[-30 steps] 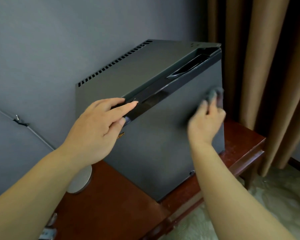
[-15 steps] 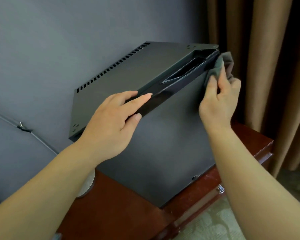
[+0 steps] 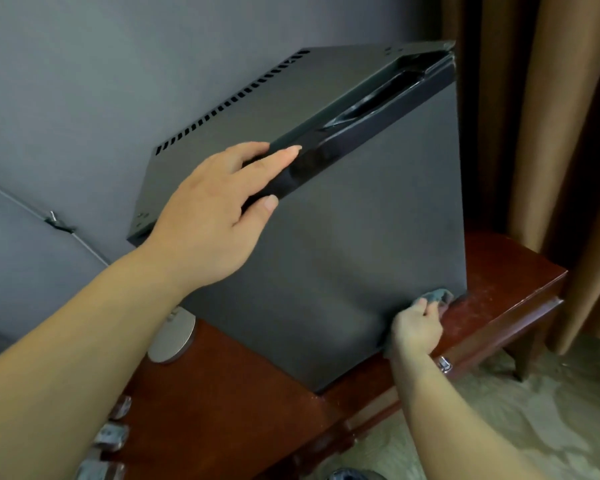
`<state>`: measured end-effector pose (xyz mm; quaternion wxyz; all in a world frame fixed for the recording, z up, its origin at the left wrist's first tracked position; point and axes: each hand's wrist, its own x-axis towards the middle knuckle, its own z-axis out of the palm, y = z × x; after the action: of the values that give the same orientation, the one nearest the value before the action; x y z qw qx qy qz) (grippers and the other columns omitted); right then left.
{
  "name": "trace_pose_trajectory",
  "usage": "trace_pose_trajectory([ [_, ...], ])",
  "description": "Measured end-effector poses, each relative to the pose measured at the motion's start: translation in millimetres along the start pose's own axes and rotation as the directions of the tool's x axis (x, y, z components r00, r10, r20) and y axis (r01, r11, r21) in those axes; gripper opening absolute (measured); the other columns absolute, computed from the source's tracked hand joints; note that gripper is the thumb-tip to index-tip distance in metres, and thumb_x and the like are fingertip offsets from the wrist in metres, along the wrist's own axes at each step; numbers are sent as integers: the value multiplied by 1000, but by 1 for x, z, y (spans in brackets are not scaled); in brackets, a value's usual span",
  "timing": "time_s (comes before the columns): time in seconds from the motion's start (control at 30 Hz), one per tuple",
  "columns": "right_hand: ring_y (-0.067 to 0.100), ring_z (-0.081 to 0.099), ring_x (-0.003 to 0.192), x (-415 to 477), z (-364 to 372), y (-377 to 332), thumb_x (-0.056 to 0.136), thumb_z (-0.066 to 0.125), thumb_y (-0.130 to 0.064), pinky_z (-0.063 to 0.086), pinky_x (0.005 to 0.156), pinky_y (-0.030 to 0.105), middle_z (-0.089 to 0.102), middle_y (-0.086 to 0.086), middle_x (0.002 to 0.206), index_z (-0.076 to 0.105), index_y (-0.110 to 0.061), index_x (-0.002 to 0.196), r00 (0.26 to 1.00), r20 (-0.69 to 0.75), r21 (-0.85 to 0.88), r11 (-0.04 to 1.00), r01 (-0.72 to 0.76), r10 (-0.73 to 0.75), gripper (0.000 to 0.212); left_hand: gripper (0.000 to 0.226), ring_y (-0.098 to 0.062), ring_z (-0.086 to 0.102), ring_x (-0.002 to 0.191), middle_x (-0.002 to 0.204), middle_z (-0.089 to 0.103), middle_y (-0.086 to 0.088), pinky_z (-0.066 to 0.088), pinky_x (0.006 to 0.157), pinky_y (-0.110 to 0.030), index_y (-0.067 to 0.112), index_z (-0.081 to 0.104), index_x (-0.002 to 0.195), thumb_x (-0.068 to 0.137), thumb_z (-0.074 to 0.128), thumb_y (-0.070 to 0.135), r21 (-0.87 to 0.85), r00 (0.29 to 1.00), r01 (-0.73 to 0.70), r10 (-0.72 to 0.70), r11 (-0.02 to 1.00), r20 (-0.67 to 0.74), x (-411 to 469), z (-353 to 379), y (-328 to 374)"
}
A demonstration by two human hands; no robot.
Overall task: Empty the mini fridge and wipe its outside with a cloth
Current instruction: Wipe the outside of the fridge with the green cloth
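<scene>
The dark grey mini fridge (image 3: 343, 237) stands with its door closed on a reddish wooden table (image 3: 499, 282), against the grey wall. My left hand (image 3: 215, 216) rests on the top front edge of the fridge, fingers straight along the glossy black strip and thumb on the door front. My right hand (image 3: 418, 327) grips a small grey cloth (image 3: 437, 295) and presses it against the lower right corner of the door, just above the tabletop. Much of the cloth is hidden under my fingers.
Brown curtains (image 3: 551, 133) hang right of the fridge. A round silver disc (image 3: 174, 337) lies on the table at the fridge's left. Several small packaged items (image 3: 111, 434) sit at the table's front left. A metal drawer pull (image 3: 444, 363) shows below my right wrist. Patterned carpet (image 3: 534, 427) lies beneath.
My right hand swept the cloth from the door's upper right corner down to its lower right corner. My left hand stayed on the fridge's top front edge.
</scene>
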<state>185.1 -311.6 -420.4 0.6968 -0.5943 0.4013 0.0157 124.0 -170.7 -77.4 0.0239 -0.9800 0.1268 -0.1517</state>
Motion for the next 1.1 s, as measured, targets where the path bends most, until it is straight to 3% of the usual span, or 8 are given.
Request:
trace_pose_trajectory([
  [0.1, 45, 50, 128, -58, 9, 26, 107, 40, -27, 36, 106, 43, 55, 30, 137, 50, -8, 145, 996, 93, -64, 998, 2, 4, 44, 56, -12, 30, 143, 157, 33, 12, 30, 114, -33, 45, 31, 154, 102, 47, 30, 2, 1000, -5, 4, 1000, 12, 0, -1, -1],
  [0.27, 37, 49, 132, -97, 28, 61, 106, 38, -25, 41, 110, 43, 49, 10, 149, 36, -23, 155, 914, 235, 40, 936, -349, 330, 49, 60, -14, 27, 146, 160, 27, 7, 29, 115, -32, 49, 19, 155, 104, 44, 30, 21, 996, -12, 10, 1000, 87, -5, -7, -3],
  [0.4, 27, 59, 104, -103, 31, 67, 99, 43, -26, 51, 85, 40, 55, 2, 116, 49, -28, 127, 776, 414, 123, 815, -566, 476, 29, 60, -16, 33, 142, 159, 30, 7, 35, 111, -33, 47, 17, 156, 105, 43, 28, 88, 997, -4, -3, 996, 77, -24, -14, -9],
  [0.5, 23, 52, 102, -118, 34, 59, 105, 38, -10, 45, 84, 35, 53, 4, 120, 55, -19, 113, 782, 354, 215, 769, -602, 514, 21, 58, -17, 35, 142, 157, 35, 5, 38, 112, -37, 45, 23, 156, 104, 44, 28, 91, 999, 14, -18, 996, 48, -44, -17, -26],
  [0.6, 29, 58, 97, -133, 43, 54, 93, 51, -3, 49, 81, 39, 61, 9, 119, 55, -15, 138, 795, 310, 244, 765, -596, 521, 46, 56, -20, 34, 145, 155, 39, 3, 38, 114, -45, 41, 29, 155, 103, 46, 27, 71, 999, 13, -16, 997, 34, -64, -15, -46],
  [0.7, 26, 62, 90, -157, 46, 30, 90, 54, -7, 56, 74, 40, 61, 9, 113, 49, -26, 126, 885, 311, 326, 836, -441, 346, 42, 56, -23, 25, 150, 157, 38, 3, 30, 119, -47, 41, 30, 154, 104, 46, 23, 10, 1000, 11, -11, 1000, 4, -86, -9, -65],
  [0.87, 13, 59, 94, -203, 41, -32, 101, 55, -27, 52, 89, 37, 58, -6, 110, 43, -36, 120, 979, 169, 308, 950, 56, -112, 24, 55, -15, 13, 154, 162, 31, 4, 21, 124, -39, 36, 36, 153, 103, 46, 13, -196, 994, -31, 10, 980, -106, -119, 3, -89],
  [1.1, -18, 57, 93, -295, 44, -8, 98, 62, -22, 41, 77, 4, 59, -22, 106, 43, -44, 117, 748, 318, 97, 804, 586, -583, 35, 58, 1, 10, 151, 164, 20, 19, 11, 120, -19, 42, 27, 155, 105, 46, 19, -372, 994, 57, -87, 926, -63, -185, 22, -148],
])
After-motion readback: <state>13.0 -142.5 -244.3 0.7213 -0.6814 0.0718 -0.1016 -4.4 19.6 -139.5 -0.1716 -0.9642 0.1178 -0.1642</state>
